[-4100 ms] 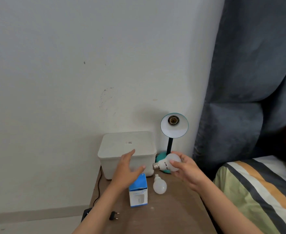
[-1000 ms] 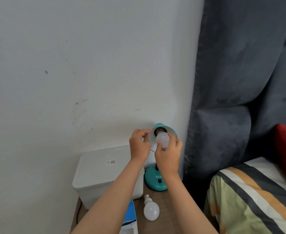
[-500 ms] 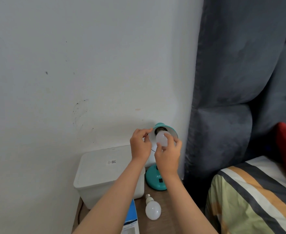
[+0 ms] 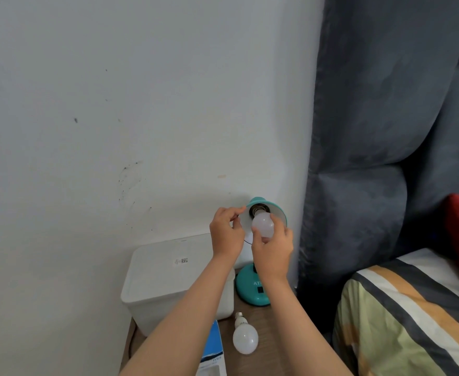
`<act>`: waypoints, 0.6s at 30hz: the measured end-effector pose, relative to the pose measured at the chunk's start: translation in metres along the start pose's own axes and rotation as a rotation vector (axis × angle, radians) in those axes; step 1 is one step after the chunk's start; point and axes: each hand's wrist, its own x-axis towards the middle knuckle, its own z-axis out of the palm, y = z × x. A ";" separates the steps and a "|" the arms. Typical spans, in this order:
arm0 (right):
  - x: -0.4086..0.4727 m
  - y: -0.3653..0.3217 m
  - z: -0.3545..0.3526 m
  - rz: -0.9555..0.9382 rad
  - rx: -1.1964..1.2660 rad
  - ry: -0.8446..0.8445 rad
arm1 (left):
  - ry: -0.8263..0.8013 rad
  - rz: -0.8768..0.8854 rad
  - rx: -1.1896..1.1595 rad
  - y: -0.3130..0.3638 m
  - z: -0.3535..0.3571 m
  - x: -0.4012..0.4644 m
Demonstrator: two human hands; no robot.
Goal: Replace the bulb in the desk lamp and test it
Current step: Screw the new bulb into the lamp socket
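A teal desk lamp stands on the small wooden table, its round base (image 4: 252, 290) by the wall corner and its shade (image 4: 278, 213) tilted toward me. A white bulb (image 4: 263, 225) sits with its neck at the dark socket inside the shade. My right hand (image 4: 273, 251) grips this bulb from below with thumb and fingers. My left hand (image 4: 227, 232) pinches the shade's left rim. A second white bulb (image 4: 245, 338) lies loose on the table in front of the lamp base.
A white lidded box (image 4: 168, 278) fills the table's back left. A blue and white bulb carton (image 4: 212, 351) lies near the front edge. A grey padded headboard (image 4: 372, 158) and a striped bed cover (image 4: 412, 316) close off the right side.
Four seconds ago my right hand held the bulb low over the table and the shade was empty. Over the last second both hands stay at the shade; the right hand's fingers shift around the bulb.
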 end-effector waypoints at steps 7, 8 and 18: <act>-0.005 -0.004 0.005 -0.066 0.049 0.011 | 0.002 -0.003 0.000 0.002 0.002 -0.001; -0.005 -0.004 0.005 -0.061 0.051 0.007 | 0.004 -0.001 0.002 0.002 0.002 -0.001; -0.008 -0.006 0.010 -0.029 0.054 0.038 | 0.007 0.009 0.011 0.000 0.002 0.000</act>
